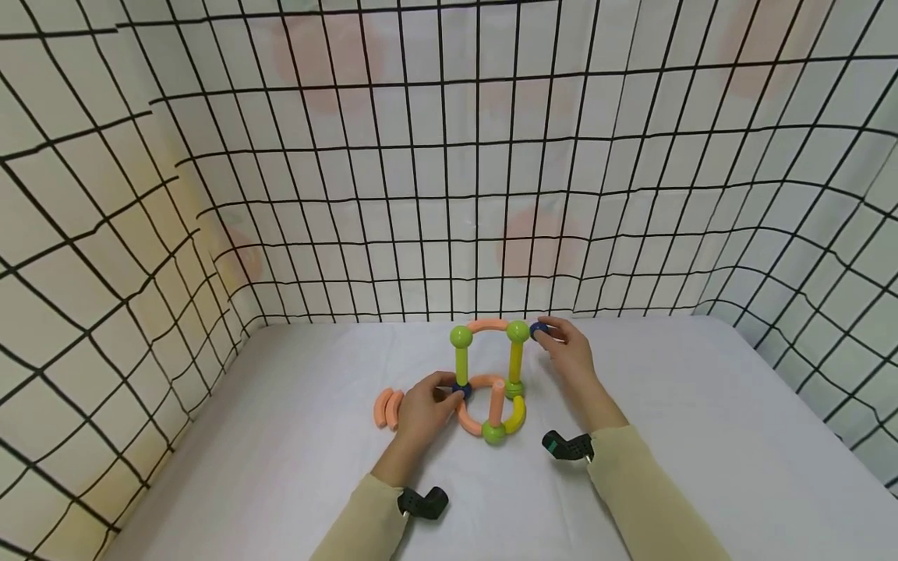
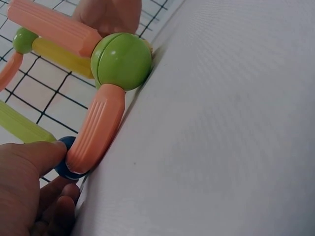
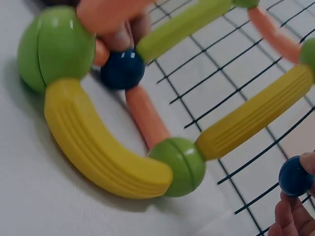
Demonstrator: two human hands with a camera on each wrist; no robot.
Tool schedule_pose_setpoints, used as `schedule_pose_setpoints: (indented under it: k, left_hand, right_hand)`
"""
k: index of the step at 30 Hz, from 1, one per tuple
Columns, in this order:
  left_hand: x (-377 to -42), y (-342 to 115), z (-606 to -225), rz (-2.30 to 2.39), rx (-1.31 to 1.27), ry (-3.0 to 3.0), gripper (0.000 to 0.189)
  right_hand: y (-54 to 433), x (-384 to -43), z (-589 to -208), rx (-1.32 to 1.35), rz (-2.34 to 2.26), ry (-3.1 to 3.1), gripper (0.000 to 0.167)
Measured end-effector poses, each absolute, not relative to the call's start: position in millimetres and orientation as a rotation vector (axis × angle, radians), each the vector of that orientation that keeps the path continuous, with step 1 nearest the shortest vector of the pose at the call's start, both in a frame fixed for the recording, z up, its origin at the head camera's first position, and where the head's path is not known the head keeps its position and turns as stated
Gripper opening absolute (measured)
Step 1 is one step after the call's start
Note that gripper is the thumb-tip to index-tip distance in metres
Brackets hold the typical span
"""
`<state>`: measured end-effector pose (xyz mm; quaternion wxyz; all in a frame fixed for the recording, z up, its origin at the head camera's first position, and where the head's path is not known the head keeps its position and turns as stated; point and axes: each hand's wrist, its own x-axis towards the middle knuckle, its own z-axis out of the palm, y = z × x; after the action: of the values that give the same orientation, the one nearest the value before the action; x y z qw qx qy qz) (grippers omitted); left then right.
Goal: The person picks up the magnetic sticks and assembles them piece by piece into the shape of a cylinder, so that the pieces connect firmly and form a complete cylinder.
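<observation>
A magnetic stick-and-ball frame stands on the white table, its base ring made of two coral curved sticks and a yellow curved stick (image 3: 98, 147). At the ring's left corner, my left hand (image 1: 423, 409) pinches a blue ball (image 3: 123, 70) between thumb and fingers. Above that ball rises a lime rod (image 1: 461, 366); a yellow rod (image 1: 516, 363) stands at the right rear. Green balls cap both, bridged by a coral curved stick (image 1: 489, 324). A coral rod (image 1: 496, 401) points up from the front green ball (image 2: 123, 61). Just right of the top, my right hand (image 1: 571, 354) pinches another blue ball (image 1: 539, 330).
Two loose coral curved sticks (image 1: 388, 408) lie on the table (image 1: 281, 467) left of my left hand. A white cloth wall with a black grid (image 1: 421, 171) closes off the back and both sides. Each wrist carries a small black camera (image 1: 424, 503).
</observation>
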<state>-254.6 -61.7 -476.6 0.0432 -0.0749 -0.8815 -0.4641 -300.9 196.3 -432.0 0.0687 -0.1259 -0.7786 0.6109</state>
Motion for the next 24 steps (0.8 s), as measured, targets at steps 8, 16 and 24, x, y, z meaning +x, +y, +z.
schedule_pose_setpoints:
  k: [8, 16, 24]
  left_hand:
    - [-254, -61, -478, -1.443, -0.182, -2.684, 0.029]
    - [-249, -63, -474, -1.559, -0.063, -2.492, 0.022]
    - [-233, -52, -455, -1.608, -0.027, -2.287, 0.012]
  right_hand:
    - [195, -266, -408, -0.334, 1.814, -2.259, 0.039]
    - [181, -233, -382, -0.131, 1.780, -2.215, 0.036]
    - [183, -208, -372, 0.048, 1.696, -2.288, 0.034]
